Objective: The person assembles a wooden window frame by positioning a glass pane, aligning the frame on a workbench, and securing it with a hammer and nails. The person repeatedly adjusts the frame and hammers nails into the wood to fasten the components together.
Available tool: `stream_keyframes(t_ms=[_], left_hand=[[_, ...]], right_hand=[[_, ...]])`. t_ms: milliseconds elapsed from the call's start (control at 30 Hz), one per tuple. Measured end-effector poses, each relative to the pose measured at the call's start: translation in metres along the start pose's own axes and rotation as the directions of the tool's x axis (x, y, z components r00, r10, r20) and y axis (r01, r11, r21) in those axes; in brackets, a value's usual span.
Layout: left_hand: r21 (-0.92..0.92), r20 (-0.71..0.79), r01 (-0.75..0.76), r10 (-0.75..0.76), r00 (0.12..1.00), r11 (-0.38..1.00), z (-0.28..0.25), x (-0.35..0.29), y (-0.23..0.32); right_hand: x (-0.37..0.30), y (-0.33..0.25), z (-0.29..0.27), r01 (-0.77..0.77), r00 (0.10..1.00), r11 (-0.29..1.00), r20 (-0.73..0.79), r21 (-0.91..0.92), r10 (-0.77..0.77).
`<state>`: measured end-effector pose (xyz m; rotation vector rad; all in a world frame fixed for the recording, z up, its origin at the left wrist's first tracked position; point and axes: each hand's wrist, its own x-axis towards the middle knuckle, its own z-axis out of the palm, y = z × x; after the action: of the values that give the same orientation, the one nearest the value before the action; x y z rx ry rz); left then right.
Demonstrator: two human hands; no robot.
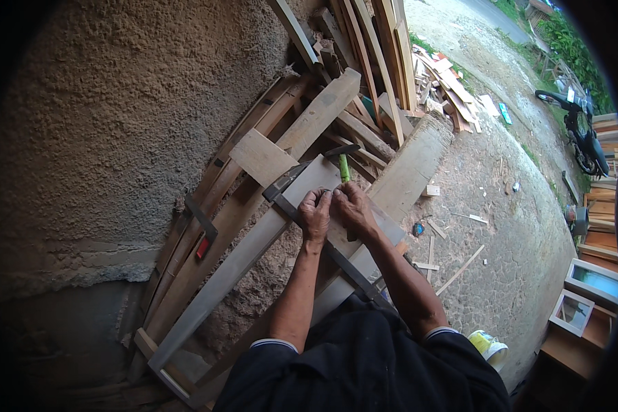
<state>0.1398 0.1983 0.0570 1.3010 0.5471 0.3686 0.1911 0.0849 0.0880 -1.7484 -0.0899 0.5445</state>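
My left hand (316, 218) is closed in a pinch above a wooden frame (220, 295), its fingertips meeting those of my right hand. What it pinches is too small to make out. My right hand (356, 211) is wrapped round a hammer (344, 169), whose green handle and dark head stick out beyond the fingers. Under both hands lies a pale board (310, 180) at the frame's corner. A dark metal bar clamp (347, 266) runs slantwise across the frame, with one end by my left hand.
Planks (374, 62) lean at the back beside a rough wall (137, 123). A second clamp with a red part (203, 247) sits at left. A thick board (415, 165) lies right of the hammer. Wood scraps (453, 89), a bucket (489, 349) and a motorcycle (584, 134) stand further right.
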Motion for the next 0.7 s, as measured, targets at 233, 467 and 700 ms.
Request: stream_keyframes(t_ms=[233,467,700], left_hand=[[0.757,0.086,-0.309,0.382,0.920,0.575,-0.013,0.039,0.005],[0.801,0.107,-0.312,0.391,0.914,0.511,-0.010,0.039,0.003],[0.795,0.144,-0.347,0.402,0.904,0.498,-0.008,0.038,0.007]], right_hand=[[-0.017,0.007,-0.023,0.133,0.990,0.983,-0.027,-0.125,-0.137],[-0.042,0.002,-0.041,0.149,0.987,0.969,-0.025,-0.195,-0.157],[-0.044,0.004,-0.047,0.410,0.911,0.856,0.095,-0.313,-0.402]])
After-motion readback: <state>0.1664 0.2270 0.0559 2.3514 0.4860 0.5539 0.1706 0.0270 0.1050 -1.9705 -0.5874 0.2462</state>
